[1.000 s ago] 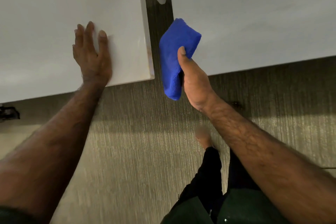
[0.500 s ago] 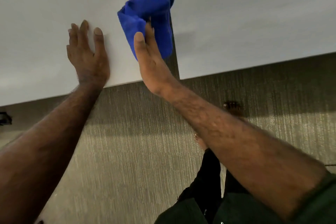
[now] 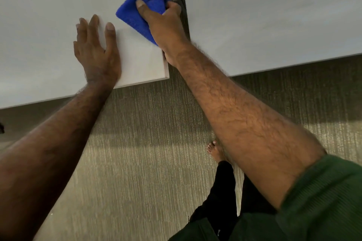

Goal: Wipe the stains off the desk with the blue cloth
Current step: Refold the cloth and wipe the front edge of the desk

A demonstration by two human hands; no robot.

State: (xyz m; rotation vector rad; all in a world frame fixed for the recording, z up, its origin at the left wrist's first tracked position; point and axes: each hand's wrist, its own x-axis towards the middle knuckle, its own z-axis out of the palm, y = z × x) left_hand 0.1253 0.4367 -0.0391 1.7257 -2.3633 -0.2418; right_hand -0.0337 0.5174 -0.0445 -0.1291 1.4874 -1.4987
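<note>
We see our two forearms bare and hairy, the left hand (image 3: 97, 55) at about ten o'clock and the right hand (image 3: 163, 23) near twelve, neither wearing rings, a watch or gloves. A dark green ribbed short sleeve (image 3: 325, 195) covers our right upper arm at four o'clock. Towards six o'clock we wear black trousers (image 3: 221, 193) below a dark green shirt hem (image 3: 197, 230), and one bare foot (image 3: 215, 151) shows.

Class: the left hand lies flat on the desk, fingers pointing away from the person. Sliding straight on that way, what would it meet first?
Nothing, probably: ahead of the left hand only bare desk shows; the blue cloth lies off to its right.
</note>
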